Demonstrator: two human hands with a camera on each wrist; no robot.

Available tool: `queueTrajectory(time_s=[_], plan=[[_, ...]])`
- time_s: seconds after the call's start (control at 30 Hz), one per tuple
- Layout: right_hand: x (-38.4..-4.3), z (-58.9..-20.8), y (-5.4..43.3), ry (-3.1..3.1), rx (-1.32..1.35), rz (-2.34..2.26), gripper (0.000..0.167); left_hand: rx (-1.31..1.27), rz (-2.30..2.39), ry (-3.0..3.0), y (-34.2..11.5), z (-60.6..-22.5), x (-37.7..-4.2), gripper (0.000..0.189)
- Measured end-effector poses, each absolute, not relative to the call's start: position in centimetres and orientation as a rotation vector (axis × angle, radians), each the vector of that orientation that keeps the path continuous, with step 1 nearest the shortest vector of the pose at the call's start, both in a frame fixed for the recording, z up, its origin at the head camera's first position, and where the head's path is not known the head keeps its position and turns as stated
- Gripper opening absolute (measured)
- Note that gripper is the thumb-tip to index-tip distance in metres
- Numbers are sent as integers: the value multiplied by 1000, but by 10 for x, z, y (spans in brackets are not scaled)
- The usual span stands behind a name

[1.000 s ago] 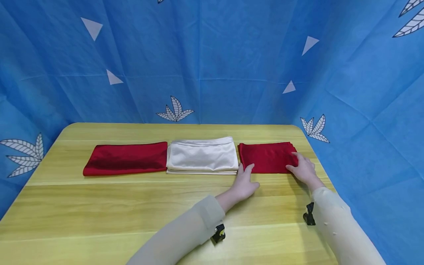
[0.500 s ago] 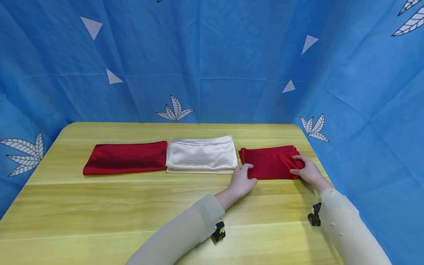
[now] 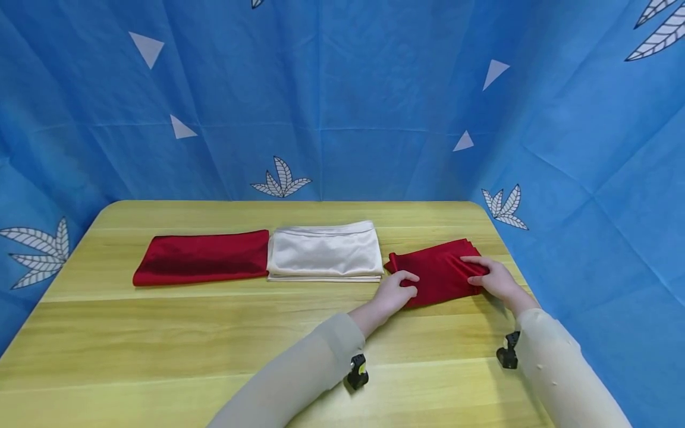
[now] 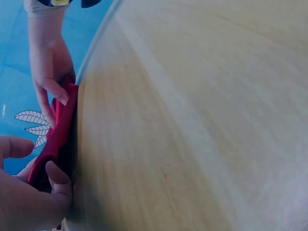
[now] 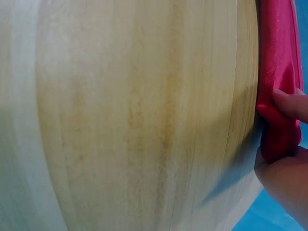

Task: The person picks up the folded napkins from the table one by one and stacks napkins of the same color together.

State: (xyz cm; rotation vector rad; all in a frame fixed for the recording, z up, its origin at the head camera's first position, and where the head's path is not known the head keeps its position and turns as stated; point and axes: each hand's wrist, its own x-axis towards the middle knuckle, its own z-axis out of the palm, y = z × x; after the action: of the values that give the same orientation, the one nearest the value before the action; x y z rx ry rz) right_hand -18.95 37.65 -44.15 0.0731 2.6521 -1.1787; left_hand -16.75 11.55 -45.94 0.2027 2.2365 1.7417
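1. Behind the table hangs a blue curtain (image 3: 342, 89) printed with white leaves and triangles; the wooden table (image 3: 214, 339) is pale yellow with rounded far corners.
2. The folded red cloth (image 3: 441, 270) is at the right of the table, just beside the white cloth (image 3: 323, 252). It sits askew, its left end nearer to me than its right, with loose edges fanning at the far right corner.
3. My left hand (image 3: 392, 296) grips its near left end, thumb on one side and fingers on the other.
4. My right hand (image 3: 497, 280) pinches the right end, bunching the fabric between thumb and fingers. I can't tell whether the middle touches the wood.
5. Farther left lies the other red cloth (image 3: 203, 258), flat, its right end up against the white one.
6. The sheen suggests satin: I'd expect it light, limp and slippery, hard to damage but quick to let its layers slide apart. The best hold, I judge, is at both short ends, pinching every layer together and keeping the span lightly taut.
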Motion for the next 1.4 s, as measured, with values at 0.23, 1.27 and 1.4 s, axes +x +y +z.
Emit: queueTrajectory(time_s=[0.23,1.27,1.4], plan=[[-186,-438,377,2561,25,-1229,49,241,1702,2225,118,-459,-168,25],[-169,-398,341,2716,75,-1390,49,443,1879,2283,64,-422,-178,36],[-171,-394,327,2739,34,-1416,47,421,1888,2306,48,-414,-182,35]])
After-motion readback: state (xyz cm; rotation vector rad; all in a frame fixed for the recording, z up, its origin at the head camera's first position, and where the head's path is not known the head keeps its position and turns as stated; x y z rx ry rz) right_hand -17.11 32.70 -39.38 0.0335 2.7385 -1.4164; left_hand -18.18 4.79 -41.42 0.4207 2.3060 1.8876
